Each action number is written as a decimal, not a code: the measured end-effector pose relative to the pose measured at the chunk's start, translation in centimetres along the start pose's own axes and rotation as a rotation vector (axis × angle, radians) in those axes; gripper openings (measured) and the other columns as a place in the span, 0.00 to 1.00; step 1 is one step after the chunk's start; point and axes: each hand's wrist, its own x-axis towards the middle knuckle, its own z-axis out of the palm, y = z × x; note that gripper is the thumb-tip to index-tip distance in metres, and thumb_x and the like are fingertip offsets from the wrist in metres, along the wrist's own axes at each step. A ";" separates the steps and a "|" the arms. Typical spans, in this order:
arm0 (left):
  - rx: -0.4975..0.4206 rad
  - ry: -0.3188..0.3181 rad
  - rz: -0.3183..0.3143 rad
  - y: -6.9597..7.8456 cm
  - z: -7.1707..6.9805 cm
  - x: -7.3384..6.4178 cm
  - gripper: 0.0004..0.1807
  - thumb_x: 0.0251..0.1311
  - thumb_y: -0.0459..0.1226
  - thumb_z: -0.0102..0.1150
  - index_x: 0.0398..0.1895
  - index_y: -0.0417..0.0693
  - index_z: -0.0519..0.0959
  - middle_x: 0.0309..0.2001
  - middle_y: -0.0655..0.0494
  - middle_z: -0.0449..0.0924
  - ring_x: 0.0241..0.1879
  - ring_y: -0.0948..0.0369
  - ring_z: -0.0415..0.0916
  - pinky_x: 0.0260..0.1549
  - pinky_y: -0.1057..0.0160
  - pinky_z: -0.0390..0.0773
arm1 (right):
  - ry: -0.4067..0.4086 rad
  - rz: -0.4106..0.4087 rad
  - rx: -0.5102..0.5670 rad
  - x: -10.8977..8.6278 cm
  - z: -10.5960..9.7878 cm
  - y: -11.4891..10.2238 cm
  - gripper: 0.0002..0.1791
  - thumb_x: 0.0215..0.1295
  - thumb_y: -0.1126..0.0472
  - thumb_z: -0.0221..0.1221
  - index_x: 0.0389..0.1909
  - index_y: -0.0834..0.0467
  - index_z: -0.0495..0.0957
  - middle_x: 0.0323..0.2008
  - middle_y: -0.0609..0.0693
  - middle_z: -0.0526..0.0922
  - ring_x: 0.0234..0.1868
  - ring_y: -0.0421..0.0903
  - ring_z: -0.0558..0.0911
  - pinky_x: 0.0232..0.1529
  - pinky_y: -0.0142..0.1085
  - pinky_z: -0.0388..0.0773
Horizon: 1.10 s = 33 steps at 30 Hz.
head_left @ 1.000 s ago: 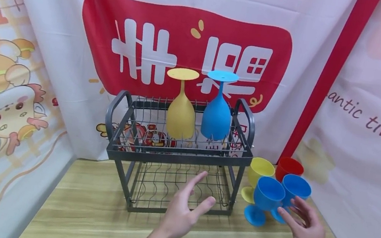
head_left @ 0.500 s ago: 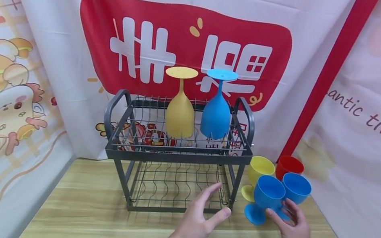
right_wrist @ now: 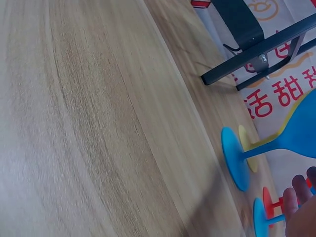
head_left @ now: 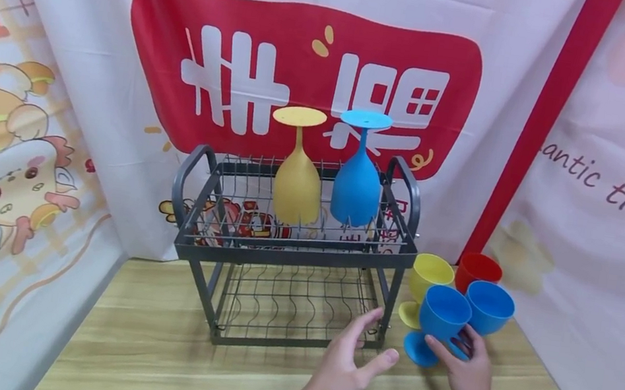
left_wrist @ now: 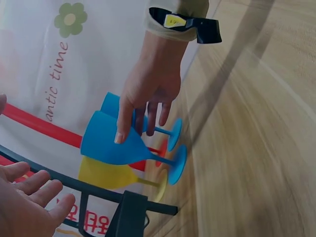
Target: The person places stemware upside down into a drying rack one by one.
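Note:
My right hand is at the front blue goblet, its thumb near the bowl's lower part and its fingers on the far side. In the left wrist view the right hand's fingers hang fairly straight beside the bowl; firm contact cannot be told. Behind it stand a second blue goblet, a yellow goblet and a red goblet, all upright. My left hand hovers in front of the rack's right leg, thumb and fingers spread, holding nothing.
A dark two-tier wire rack stands on the wooden table. On its upper tier an upside-down yellow goblet and an upside-down blue goblet sit side by side. Printed curtains enclose the back and sides.
My right hand has moved left and inward to the front blue goblet. My left hand has shifted right, closer to the goblets. The goblets stay where they were.

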 end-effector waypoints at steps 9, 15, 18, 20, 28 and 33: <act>-0.011 -0.022 -0.025 -0.6 1.9 0.9 0.38 0.69 0.61 0.61 0.80 0.78 0.61 0.79 0.66 0.67 0.79 0.58 0.65 0.75 0.45 0.72 | 0.013 -0.001 -0.008 0.6 0.9 -0.1 0.68 0.60 0.34 0.73 0.88 0.52 0.40 0.83 0.67 0.55 0.80 0.70 0.59 0.78 0.71 0.61; -0.005 -0.013 -0.060 -0.6 2.6 1.1 0.38 0.68 0.63 0.61 0.80 0.77 0.62 0.78 0.68 0.67 0.78 0.58 0.66 0.74 0.47 0.74 | 0.029 -0.013 -0.010 0.9 1.5 -0.1 0.68 0.60 0.34 0.73 0.87 0.54 0.41 0.83 0.67 0.56 0.80 0.70 0.59 0.78 0.72 0.59; -0.006 -0.012 -0.069 -0.6 2.8 1.1 0.38 0.68 0.63 0.62 0.79 0.77 0.63 0.78 0.68 0.69 0.77 0.59 0.67 0.72 0.52 0.75 | 0.030 -0.023 0.005 1.0 1.6 -0.1 0.67 0.60 0.34 0.73 0.87 0.54 0.42 0.83 0.66 0.56 0.80 0.69 0.59 0.79 0.71 0.57; -0.007 -0.014 -0.071 -0.6 2.9 1.1 0.38 0.68 0.63 0.62 0.79 0.78 0.63 0.77 0.68 0.69 0.77 0.59 0.67 0.72 0.52 0.75 | 0.033 -0.031 0.019 1.0 1.7 -0.1 0.66 0.60 0.34 0.73 0.87 0.53 0.42 0.83 0.66 0.56 0.80 0.69 0.59 0.79 0.71 0.57; -0.001 -0.011 -0.072 -0.4 3.2 1.1 0.37 0.67 0.64 0.62 0.78 0.80 0.64 0.76 0.68 0.70 0.76 0.60 0.68 0.72 0.47 0.75 | 0.025 -0.032 0.044 1.1 1.7 -0.2 0.65 0.61 0.36 0.73 0.87 0.52 0.42 0.84 0.64 0.54 0.82 0.69 0.57 0.80 0.71 0.56; 0.003 -0.011 -0.066 -0.4 3.1 1.1 0.37 0.67 0.64 0.62 0.78 0.79 0.64 0.76 0.68 0.70 0.76 0.60 0.68 0.73 0.46 0.75 | 0.007 -0.036 0.052 1.2 1.7 -0.2 0.66 0.62 0.36 0.72 0.87 0.52 0.40 0.85 0.64 0.53 0.82 0.68 0.57 0.80 0.70 0.56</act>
